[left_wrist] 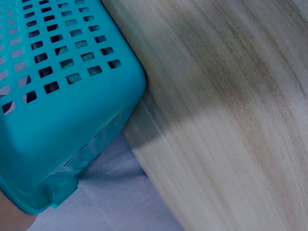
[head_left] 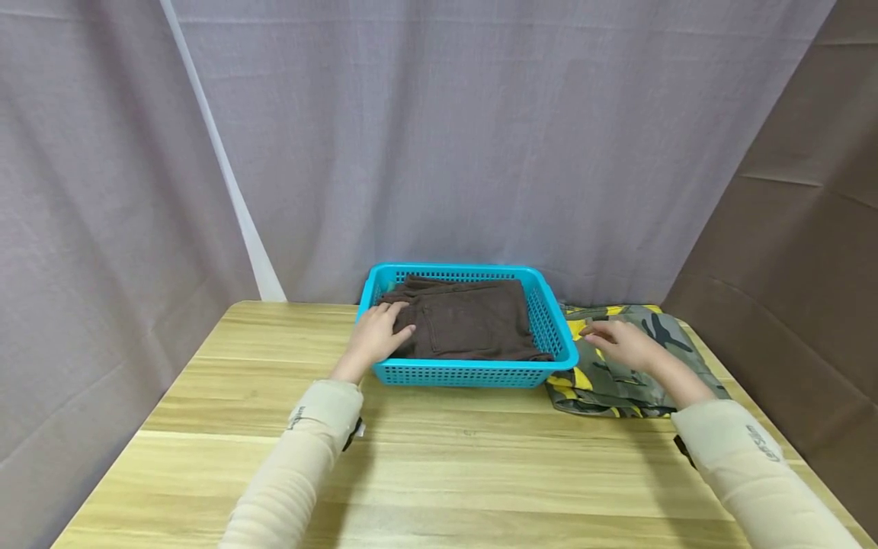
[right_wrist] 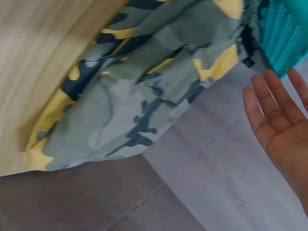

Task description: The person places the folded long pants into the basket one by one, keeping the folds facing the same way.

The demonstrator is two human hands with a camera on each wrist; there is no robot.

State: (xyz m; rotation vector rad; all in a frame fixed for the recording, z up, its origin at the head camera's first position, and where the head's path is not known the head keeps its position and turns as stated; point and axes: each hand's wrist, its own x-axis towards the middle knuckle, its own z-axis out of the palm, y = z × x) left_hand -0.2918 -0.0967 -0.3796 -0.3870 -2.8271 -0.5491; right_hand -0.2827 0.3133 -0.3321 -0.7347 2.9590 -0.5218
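A folded dark brown garment (head_left: pixel 466 316) with a stitched pocket lies in a blue plastic basket (head_left: pixel 473 374). My left hand (head_left: pixel 376 335) reaches over the basket's left rim, its relaxed fingers and thumb at the garment's left edge. In the left wrist view the basket's perforated wall (left_wrist: pixel 72 115) fills the left side, and only a bit of skin shows beside its rim. To the basket's right lies a folded camouflage garment (head_left: pixel 617 389) in green, grey, yellow and black. Over it is my right hand (head_left: pixel 624 345); the right wrist view shows its fingers (right_wrist: pixel 274 101) extended and holding nothing.
The basket and camouflage garment are toward the back of a light wooden table (head_left: pixel 439 465). A grey curtain (head_left: pixel 453 152) hangs right behind them. Brown fabric (head_left: pixel 796 252) hangs along the right side, close to the camouflage garment.
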